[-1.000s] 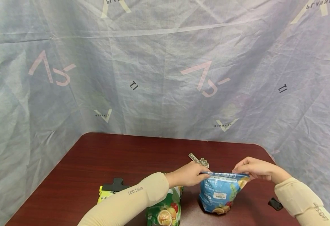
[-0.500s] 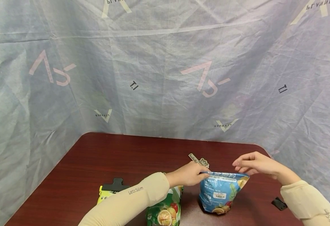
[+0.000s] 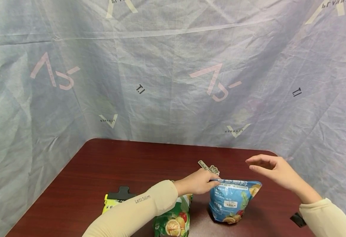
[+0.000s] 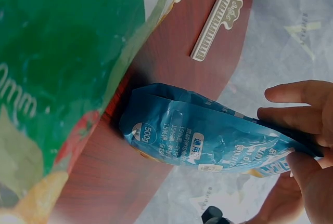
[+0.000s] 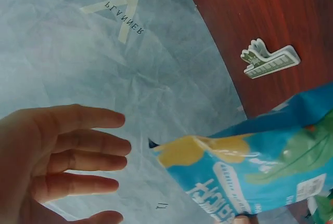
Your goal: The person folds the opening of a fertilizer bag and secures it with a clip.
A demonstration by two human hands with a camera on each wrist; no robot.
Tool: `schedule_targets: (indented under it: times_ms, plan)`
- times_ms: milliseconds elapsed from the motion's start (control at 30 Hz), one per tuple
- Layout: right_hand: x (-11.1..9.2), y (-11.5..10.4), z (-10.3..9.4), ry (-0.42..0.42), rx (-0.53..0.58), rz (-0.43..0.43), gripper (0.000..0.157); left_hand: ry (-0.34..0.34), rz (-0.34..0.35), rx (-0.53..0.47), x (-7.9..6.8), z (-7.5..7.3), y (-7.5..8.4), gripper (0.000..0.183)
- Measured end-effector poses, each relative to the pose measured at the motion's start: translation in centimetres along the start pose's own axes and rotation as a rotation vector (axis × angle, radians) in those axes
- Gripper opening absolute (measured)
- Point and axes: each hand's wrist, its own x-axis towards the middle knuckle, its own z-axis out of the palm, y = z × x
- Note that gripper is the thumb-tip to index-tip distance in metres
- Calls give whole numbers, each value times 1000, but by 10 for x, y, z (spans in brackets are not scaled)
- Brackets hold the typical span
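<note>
A blue plastic bag [image 3: 230, 200] with printed fruit stands upright on the table in the head view. My left hand [image 3: 198, 182] pinches its top edge at the left corner; the left wrist view shows the thumb [image 4: 304, 174] on the near face and the fingers behind. Above and right of the bag hovers my right hand [image 3: 276, 168], apart from it, its fingers spread loosely with nothing in them. Behind the left hand lies a pale green-and-white clip [image 3: 208, 168], whose serrated edge shows in the right wrist view [image 5: 270, 63].
A green bag [image 3: 174, 217] with printed fruit stands left of the blue one, partly behind my left sleeve. Farther left, a black clip [image 3: 122, 194] sits on top of a yellow bag [image 3: 110, 204]. The dark red table [image 3: 125, 161] meets a grey cloth backdrop [image 3: 167, 98].
My right hand has let go of the blue bag's top right edge and moved up and to the right, its fingers opening. The left hand and the bag have stayed in place.
</note>
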Motion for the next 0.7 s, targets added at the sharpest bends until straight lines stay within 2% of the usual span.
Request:
schedule_targets:
  times_ms: [100,233,367,567,700]
  plan:
    - [-4,-4,7,73,-75,-117,25,3,2,5,1,0,-1,29]
    - [-7,-4,16,157,-212,-313,37,11,5,3,0,0,-1,28]
    - [-10,-2,24,202,-312,-434,47,10,2,-8,0,-1,0,28]
    - [-18,2,37,214,-381,-513,49,12,-5,-3,1,0,0,29]
    - [-22,6,47,202,-418,-541,35,3,-17,-13,0,0,2,30]
